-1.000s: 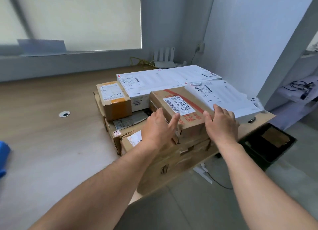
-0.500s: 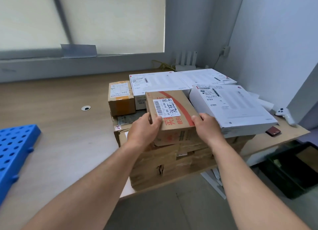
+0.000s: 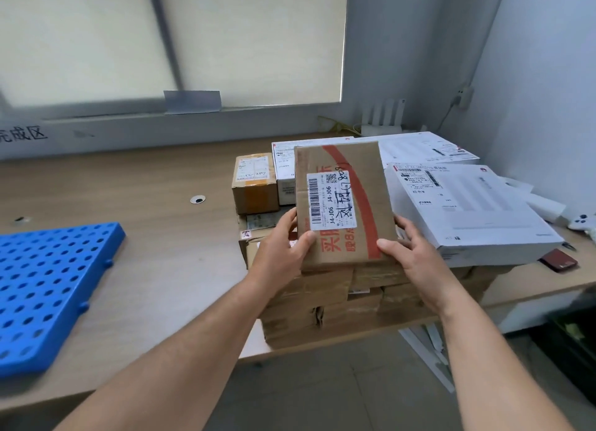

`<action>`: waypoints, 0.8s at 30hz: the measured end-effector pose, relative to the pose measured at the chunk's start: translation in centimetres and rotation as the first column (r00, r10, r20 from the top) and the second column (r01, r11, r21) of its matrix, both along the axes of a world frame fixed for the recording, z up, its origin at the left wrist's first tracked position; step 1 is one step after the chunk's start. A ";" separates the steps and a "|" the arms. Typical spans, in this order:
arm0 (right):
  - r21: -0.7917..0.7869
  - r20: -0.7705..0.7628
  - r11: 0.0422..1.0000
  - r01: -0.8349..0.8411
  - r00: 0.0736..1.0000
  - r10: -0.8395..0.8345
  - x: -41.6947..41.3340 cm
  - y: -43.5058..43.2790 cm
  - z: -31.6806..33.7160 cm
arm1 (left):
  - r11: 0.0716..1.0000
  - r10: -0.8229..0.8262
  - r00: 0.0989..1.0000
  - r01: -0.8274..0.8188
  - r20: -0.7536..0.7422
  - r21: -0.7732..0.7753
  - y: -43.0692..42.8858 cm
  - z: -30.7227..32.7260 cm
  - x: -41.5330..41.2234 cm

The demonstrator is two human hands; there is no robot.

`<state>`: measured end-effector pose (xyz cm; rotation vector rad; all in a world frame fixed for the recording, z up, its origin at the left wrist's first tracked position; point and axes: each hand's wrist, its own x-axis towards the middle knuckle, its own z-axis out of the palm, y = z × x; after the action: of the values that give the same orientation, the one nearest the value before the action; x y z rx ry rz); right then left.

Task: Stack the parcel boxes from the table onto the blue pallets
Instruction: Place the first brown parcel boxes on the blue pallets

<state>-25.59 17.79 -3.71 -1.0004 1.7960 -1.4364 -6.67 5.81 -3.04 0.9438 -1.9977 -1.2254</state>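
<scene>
A brown parcel box [image 3: 361, 162] with a red stripe and a white label is lifted and tilted up above the pile of boxes. My left hand [image 3: 283, 250] grips its lower left edge, thumb on the top face. My right hand [image 3: 409, 253] grips its lower right edge. Under it lie stacked brown cartons [image 3: 322, 304] on the wooden table [image 3: 167, 243]. A small brown box [image 3: 254, 185] and large white boxes [image 3: 471, 217] sit behind and to the right. A blue perforated pallet [image 3: 48, 288] lies on the table at the left.
A dark red phone-like object [image 3: 559, 259] and a white game controller [image 3: 582, 222] lie at the table's right end. A white router [image 3: 382, 117] stands at the back by the wall. A dark bin [image 3: 571, 337] sits on the floor at the right.
Both hands closed on the red-striped box and lifted it off the pile, tilting its top toward me. The view has swung left, bringing more of the blue pallet in.
</scene>
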 end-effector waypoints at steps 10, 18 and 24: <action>-0.143 -0.180 0.986 -0.087 0.982 0.060 5.3 0.3 0.6 | 0.995 0.014 0.985 -0.030 -0.170 -0.092 0.1 -0.3 5.7; -0.167 -0.173 0.975 -0.146 0.978 0.117 13.2 -2.5 0.7 | 0.976 0.072 0.991 -0.094 -0.113 -0.198 -2.4 -0.2 15.5; -0.137 -0.140 0.965 -0.225 0.968 0.206 20.6 -5.5 0.7 | 0.921 0.279 0.960 -0.269 -0.007 -0.282 -4.4 -1.2 25.1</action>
<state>-5.03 12.25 -3.01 -1.3477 1.6219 -1.4161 18.44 1.44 -4.25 1.0604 -1.9209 -0.7548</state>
